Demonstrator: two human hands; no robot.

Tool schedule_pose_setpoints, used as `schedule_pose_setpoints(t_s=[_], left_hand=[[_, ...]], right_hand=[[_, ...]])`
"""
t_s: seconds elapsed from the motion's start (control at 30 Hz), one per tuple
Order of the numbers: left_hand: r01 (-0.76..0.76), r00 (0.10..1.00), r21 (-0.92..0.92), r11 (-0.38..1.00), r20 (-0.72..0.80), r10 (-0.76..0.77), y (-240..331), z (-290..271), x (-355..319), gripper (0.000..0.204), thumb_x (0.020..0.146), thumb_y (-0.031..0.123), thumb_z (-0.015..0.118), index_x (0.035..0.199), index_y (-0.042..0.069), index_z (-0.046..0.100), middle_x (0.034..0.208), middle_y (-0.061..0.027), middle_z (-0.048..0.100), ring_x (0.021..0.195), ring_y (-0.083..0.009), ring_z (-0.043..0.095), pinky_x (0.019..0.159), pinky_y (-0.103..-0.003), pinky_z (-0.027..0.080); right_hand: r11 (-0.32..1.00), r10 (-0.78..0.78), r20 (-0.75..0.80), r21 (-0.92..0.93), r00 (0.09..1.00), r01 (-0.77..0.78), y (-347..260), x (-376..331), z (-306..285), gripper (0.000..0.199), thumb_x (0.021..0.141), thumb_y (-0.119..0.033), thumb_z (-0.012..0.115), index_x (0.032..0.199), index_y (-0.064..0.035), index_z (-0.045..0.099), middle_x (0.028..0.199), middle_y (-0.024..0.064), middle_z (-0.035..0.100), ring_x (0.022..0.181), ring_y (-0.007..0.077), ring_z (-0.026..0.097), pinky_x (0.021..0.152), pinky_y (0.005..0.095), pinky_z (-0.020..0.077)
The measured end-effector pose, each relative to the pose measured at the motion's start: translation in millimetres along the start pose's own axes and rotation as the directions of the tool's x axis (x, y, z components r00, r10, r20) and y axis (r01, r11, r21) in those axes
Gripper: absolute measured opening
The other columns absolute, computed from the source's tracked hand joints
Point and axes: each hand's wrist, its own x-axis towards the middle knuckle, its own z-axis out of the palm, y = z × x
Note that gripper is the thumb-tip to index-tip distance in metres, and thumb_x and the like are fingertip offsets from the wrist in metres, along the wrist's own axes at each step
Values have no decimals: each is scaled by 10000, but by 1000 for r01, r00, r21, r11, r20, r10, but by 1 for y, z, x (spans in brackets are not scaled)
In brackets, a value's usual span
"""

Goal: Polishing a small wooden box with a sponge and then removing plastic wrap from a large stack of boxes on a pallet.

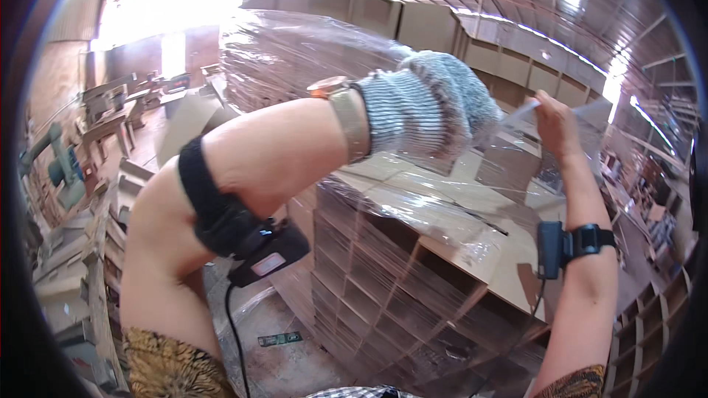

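A sheet of clear stretch film [413, 177] is pinched between the thumb and fingers of the bare right hand [554, 127], which is raised above a pallet stack of flat cardboard [413, 280]. The film's edge is held up at the fingertips, and from there the sheet is drawn leftward and down over the stack's top and near side.

The left hand [435, 103] is covered by a grey knitted glove and is pressed into the film; the fingers are curled, but whether anything is gripped inside the glove cannot be told. The left forearm is raised across the middle of the view, with the elbow bent sharply at lower left. A watch with a tan strap [346, 114] is worn at that wrist, and a black device [262, 254] with a cable is strapped near the elbow.

The right forearm is held upright, and a second black device [552, 249] is strapped to it.

Cardboard sheets [509, 66] are stacked behind.
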Motion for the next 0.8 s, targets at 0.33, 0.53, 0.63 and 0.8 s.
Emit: schedule_pose_setpoints(t_s=[0.33, 0.53, 0.63, 0.8], left_hand=[[210, 977, 189, 959, -83, -197, 4, 29, 19, 425, 823, 453, 618, 1054, 97, 627, 895, -125, 661, 857, -298, 651, 757, -396, 532], [146, 972, 491, 859, 89, -217, 28, 29, 56, 638, 739, 618, 615, 1073, 75, 625, 1012, -134, 646, 1007, -284, 609, 870, -448, 467], [297, 954, -33, 954, 61, -294, 3, 71, 74, 682, 618, 616, 690, 1026, 70, 677, 1031, -150, 662, 960, -305, 636, 775, -448, 505], [297, 944, -105, 949, 180, -275, 29, 56, 59, 481, 789, 480, 594, 1084, 103, 643, 1024, -147, 661, 961, -299, 632, 794, -434, 500]], right_hand=[[999, -15, 51, 40, 999, 13, 14, -6, -31, 205, 936, -238, 480, 838, -58, 493, 693, 202, 540, 699, 418, 541, 569, 473, 396], [975, 121, -102, 198, 987, -99, 11, -6, -30, 196, 923, -229, 503, 844, -51, 518, 672, 193, 530, 675, 408, 532, 559, 440, 385], [978, 141, 12, 153, 990, -141, 11, -11, -37, 197, 915, -236, 514, 839, -55, 519, 669, 184, 541, 661, 394, 542, 560, 433, 391], [992, 127, 47, -8, 991, -126, 9, -13, -47, 182, 893, -276, 529, 823, -109, 539, 703, 162, 599, 716, 382, 593, 585, 473, 441]])
